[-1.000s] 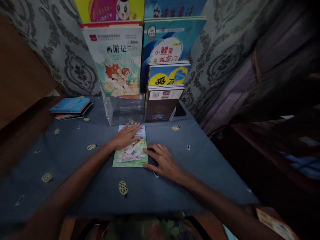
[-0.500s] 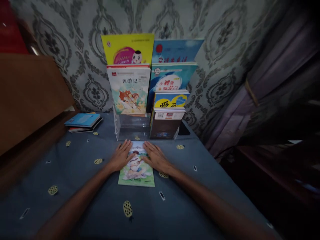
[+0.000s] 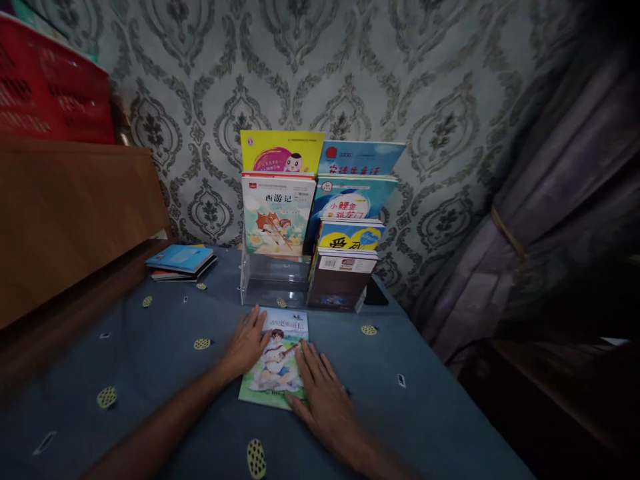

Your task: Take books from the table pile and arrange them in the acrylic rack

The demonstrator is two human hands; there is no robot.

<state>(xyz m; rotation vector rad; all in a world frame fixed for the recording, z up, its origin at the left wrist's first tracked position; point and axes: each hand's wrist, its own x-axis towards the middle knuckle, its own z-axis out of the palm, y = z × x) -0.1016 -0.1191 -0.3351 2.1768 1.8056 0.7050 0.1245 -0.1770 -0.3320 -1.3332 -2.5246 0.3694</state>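
Note:
A thin green picture book lies flat on the blue-grey tablecloth, just in front of a clear acrylic display stand. My left hand rests flat on the book's left edge with its fingers stretched out. Over the book's lower right corner lies my right hand, also flat and with spread fingers. The stand holds several upright children's books in tiers; its front left slot shows no book.
A small stack of thin books lies at the back left of the table. A wooden panel rises on the left with a red crate above it. Patterned wallpaper is behind and a dark curtain hangs at right.
The camera has tilted up, so table and stand sit lower in view. My right hand slid from the book's upper right edge down to its lower right corner. The left hand stayed on the left edge.

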